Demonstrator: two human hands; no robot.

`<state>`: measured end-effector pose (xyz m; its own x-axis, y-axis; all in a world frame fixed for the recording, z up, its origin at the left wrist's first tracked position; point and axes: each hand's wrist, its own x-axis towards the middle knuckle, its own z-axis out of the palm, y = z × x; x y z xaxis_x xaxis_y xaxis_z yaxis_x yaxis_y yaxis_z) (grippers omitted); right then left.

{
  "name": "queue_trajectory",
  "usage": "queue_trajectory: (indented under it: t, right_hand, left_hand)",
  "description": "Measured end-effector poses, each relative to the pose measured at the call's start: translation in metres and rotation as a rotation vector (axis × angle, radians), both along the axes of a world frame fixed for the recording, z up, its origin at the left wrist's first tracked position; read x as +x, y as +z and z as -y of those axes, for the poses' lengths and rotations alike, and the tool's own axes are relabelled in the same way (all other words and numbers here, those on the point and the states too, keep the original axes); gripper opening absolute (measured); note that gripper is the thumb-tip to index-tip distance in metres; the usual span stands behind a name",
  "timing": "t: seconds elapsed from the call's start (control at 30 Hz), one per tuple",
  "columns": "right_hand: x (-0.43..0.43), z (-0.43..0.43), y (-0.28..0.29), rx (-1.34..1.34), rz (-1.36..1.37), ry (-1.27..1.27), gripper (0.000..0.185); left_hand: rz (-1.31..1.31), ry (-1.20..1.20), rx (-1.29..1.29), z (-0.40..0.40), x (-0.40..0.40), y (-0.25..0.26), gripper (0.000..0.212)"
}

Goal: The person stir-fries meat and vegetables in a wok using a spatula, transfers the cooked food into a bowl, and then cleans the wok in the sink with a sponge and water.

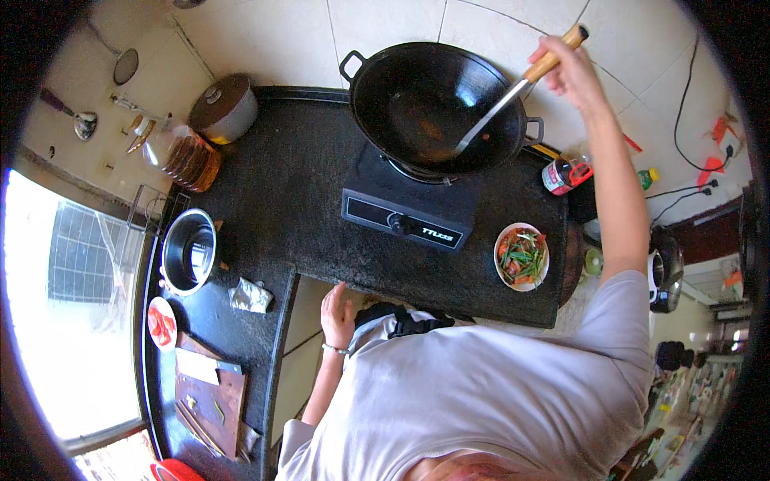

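My right hand (pixel 576 75) grips the wooden handle of a metal wok spatula (pixel 494 119). The spatula's lower end rests inside a black two-handled wok (pixel 397 114), and its blade is hard to make out there. Some brown bits or residue show on the wok's bottom. Beneath the wok is a black single-burner gas stove (pixel 406 207) with a front knob. My left hand (pixel 338 317), a bracelet at its wrist, is by the counter's front edge and holds nothing. To the stove's right stands a white bowl (pixel 521 257) of cooked food with green strips on top.
On the black counter (pixel 283 180) stand a lidded pot (pixel 224 109), an oil jug (pixel 189 159), a metal basin (pixel 188 252) and a sauce bottle (pixel 562 175). A cleaver (pixel 198 365) and chopsticks (pixel 201 428) lie on a cutting board (pixel 228 403), beside a plate of red pieces (pixel 162 324).
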<state>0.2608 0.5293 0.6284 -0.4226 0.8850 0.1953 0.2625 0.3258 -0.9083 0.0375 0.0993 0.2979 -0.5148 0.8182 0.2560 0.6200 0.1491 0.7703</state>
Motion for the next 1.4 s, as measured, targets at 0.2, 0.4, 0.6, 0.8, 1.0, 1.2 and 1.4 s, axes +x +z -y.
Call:
queue_trajectory:
  t: [0.2, 0.4, 0.6, 0.8, 1.0, 1.2, 1.4]
  right_hand:
    - [-0.001, 0.015, 0.051, 0.133, 0.156, 0.008, 0.029]
    - [-0.049, 0.054, 0.088, 0.167, 0.391, 0.024, 0.023]
    - [-0.029, 0.015, 0.063, 0.032, 0.421, 0.127, 0.020]
    - [-0.007, -0.023, 0.067, 0.148, 0.453, 0.026, 0.028]
    - [-0.026, -0.049, 0.050, 0.092, 0.317, 0.218, 0.022]
    - [-0.046, -0.039, 0.083, 0.054, 0.258, 0.278, 0.022]
    - [-0.071, -0.027, 0.084, -0.002, 0.293, 0.520, 0.024]
  left_hand:
    - [0.158, -0.183, -0.058, -0.054, -0.028, 0.003, 0.017]
    - [0.007, -0.426, -0.076, -0.141, -0.010, 0.011, 0.023]
    - [-0.357, -0.419, -0.382, -0.181, 0.003, 0.018, 0.048]
    - [-0.341, -0.389, -0.390, -0.180, 0.006, 0.018, 0.048]
    - [-0.201, -0.336, -0.364, -0.165, -0.001, 0.015, 0.040]
    - [-0.062, -0.246, -0.349, -0.131, -0.002, 0.013, 0.030]
    - [0.151, -0.180, -0.307, -0.106, 0.004, 0.005, 0.022]
